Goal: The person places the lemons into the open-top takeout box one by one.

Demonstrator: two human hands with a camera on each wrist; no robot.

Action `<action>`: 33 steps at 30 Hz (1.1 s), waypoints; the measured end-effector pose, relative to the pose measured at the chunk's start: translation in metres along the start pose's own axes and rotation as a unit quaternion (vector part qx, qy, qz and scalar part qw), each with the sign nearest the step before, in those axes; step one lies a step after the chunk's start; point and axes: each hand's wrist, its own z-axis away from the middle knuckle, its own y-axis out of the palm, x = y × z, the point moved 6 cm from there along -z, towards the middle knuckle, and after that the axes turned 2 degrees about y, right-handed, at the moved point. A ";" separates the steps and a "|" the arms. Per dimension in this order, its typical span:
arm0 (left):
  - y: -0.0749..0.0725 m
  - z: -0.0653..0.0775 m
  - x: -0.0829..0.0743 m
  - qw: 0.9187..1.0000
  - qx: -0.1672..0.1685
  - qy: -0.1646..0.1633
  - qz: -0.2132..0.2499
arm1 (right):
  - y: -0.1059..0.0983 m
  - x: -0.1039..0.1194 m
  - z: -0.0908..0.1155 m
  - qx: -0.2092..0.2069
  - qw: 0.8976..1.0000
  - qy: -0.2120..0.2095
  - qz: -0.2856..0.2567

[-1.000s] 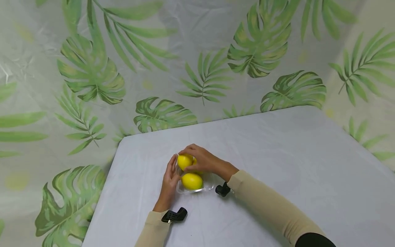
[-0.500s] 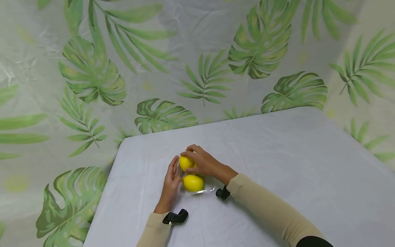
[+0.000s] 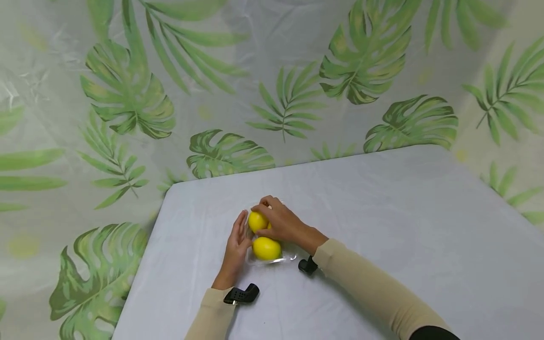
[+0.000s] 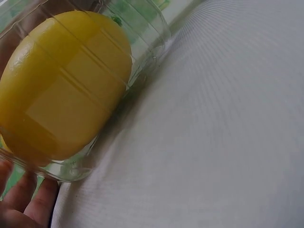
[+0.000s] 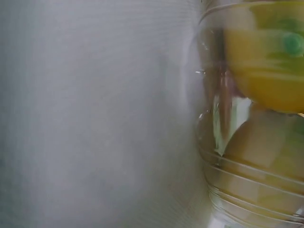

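Note:
A clear plastic container (image 3: 272, 261) with yellow lemons in it rests on the table. My left hand (image 3: 231, 250) lies along its left side, fingers mostly straight against the wall and thumb at the rim. From the right, my right hand (image 3: 282, 222) reaches over the container and holds the far lemon (image 3: 257, 221) between thumb and fingers. The near lemon (image 3: 267, 249) lies in front of it. A bit of yellow under my right palm suggests another lemon, mostly hidden. The left wrist view shows a lemon (image 4: 66, 85) through the ribbed wall, with left fingertips (image 4: 42, 199) below.
A white cloth covers the table (image 3: 382, 226), whose back edge meets a leaf-printed sheet (image 3: 229, 156). Black wrist cameras stick out at my left cuff (image 3: 242, 295) and right cuff (image 3: 308, 266), close to the container's near side.
The head view has shifted slightly. The fingers of my right hand have moved a little on the far lemon; my left hand stays at the container's side.

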 end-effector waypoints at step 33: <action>0.005 0.001 -0.022 1.000 0.016 -0.023 0.010 | 0.002 -0.003 -0.004 0.050 0.998 0.034 0.018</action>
